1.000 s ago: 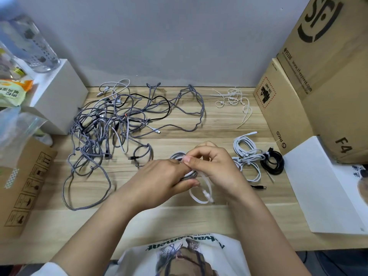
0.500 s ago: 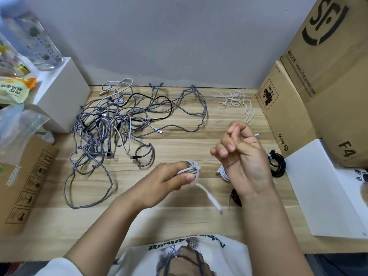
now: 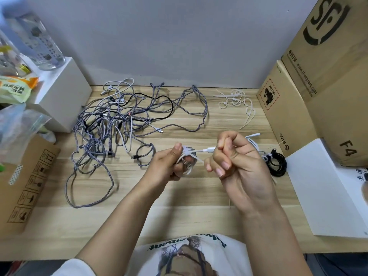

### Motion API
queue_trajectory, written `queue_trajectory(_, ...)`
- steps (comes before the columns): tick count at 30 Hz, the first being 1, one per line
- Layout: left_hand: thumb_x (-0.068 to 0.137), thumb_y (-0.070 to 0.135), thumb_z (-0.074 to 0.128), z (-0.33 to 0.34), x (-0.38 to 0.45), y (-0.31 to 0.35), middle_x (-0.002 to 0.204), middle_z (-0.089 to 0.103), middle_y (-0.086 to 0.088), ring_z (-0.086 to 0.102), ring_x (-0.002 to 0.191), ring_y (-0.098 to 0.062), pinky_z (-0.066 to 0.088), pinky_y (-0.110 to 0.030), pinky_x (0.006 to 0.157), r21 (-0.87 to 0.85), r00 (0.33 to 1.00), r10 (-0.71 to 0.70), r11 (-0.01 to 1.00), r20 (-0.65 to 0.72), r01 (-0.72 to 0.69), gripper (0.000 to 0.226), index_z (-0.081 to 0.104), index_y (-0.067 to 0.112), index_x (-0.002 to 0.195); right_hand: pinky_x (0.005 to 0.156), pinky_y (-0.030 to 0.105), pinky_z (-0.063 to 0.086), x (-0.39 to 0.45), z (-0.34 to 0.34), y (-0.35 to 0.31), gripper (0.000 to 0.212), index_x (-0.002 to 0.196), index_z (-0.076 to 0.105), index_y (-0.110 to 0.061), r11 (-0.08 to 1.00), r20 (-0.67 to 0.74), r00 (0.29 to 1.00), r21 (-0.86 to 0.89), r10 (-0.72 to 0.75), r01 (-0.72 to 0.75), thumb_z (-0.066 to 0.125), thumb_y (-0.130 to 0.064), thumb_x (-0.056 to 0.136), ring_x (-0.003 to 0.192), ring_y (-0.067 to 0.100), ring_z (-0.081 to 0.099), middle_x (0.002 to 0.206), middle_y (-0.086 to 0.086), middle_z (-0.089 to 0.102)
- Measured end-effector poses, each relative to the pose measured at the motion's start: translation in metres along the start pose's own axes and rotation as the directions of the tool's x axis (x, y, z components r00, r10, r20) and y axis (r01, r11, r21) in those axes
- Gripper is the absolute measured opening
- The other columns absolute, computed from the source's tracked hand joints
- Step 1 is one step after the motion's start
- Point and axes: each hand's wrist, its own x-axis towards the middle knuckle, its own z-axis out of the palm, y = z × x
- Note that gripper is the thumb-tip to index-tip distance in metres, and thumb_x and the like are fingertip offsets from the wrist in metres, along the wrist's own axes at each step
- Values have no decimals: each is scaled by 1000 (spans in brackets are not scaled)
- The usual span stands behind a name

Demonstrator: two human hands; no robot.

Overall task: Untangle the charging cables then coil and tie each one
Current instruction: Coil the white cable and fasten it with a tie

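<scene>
The left hand grips a small coiled cable above the table's centre while the right hand at three o'clock pinches its white tie taut – tying step, likely – next calls for cinching it, with the tangle at ten o'clock untouched
</scene>
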Motion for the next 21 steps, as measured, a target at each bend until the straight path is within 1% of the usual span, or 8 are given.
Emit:
queue_trajectory(2, 83, 49, 44, 4, -1, 1, 44, 29, 7, 30, 46, -10, 14, -29, 55, -116, 998, -61, 991, 16, 63, 43, 64, 18, 61, 49, 21, 43, 2, -2, -5, 20, 63, 56, -13, 999, -15, 999, -12, -41, 40, 48, -13, 81, 37, 9, 34, 44, -3, 34)
queue_trajectory(4, 82, 49, 45, 8, -3, 2, 45, 30, 7, 33, 48, -10, 15, -30, 56, -202, 994, -93, 974, 54, 102, 41, 65, 15, 72, 51, 22, 44, 5, -3, -8, 24, 64, 57, -15, 993, -31, 993, 15, -113, 114, 44, -16, 84, 39, 9, 35, 47, -3, 35)
queue_trajectory(7, 80, 49, 43, 15, -9, 4, 48, 31, 8, 39, 52, -9, 22, -27, 57, -229, 990, -114, 965, 85, 131, 44, 67, 12, 86, 65, 25, 50, 12, -8, 0, 30, 67, 61, -19, 977, -25, 980, 80, -196, 198, 41, -28, 87, 49, 11, 43, 53, -4, 42)
queue_trajectory(9, 82, 47, 41, 23, -13, 4, 51, 33, 8, 38, 58, -10, 23, -27, 58, -244, 986, -109, 960, 127, 138, 39, 67, 18, 86, 71, 26, 51, 17, -9, 8, 29, 67, 62, -21, 978, -18, 982, 88, -187, 187, 46, -36, 85, 54, 11, 46, 56, -5, 44)
queue_trajectory(12, 84, 50, 46, 30, -18, 5, 54, 40, 6, 40, 65, -13, 30, -27, 63, -425, 945, -144, 866, 294, 264, 37, 68, 21, 76, 61, 23, 49, 20, -10, 16, 32, 62, 58, -22, 982, -48, 992, 142, -120, 126, 43, -38, 84, 49, 9, 42, 53, -7, 38)
queue_trajectory(15, 73, 51, 70, 30, -20, 9, 54, 49, 5, 53, 65, -16, 37, -31, 71, -527, 845, -170, 715, 506, 460, 35, 63, 17, 72, 49, 20, 37, 18, -10, 15, 34, 62, 54, -21, 974, -10, 995, 201, -103, 103, 38, -36, 87, 45, 8, 35, 51, -8, 30)
queue_trajectory(17, 70, 51, 73, 33, -20, 10, 46, 45, 7, 53, 59, -14, 37, -31, 70, -517, 833, -200, 702, 516, 489, 36, 58, 19, 64, 48, 20, 33, 18, -11, 16, 30, 65, 56, -20, 975, 58, 992, 199, -113, 100, 45, -36, 87, 44, 7, 33, 52, -6, 24)
queue_trajectory(21, 72, 47, 54, 45, -23, 15, 30, 30, 5, 38, 41, -9, 33, -27, 59, -521, 880, -292, 719, 375, 460, 36, 50, 20, 49, 50, 22, 30, 19, -13, 19, 24, 68, 58, -19, 973, 115, 983, 197, -141, 116, 63, -39, 80, 46, 10, 23, 53, -5, 21)
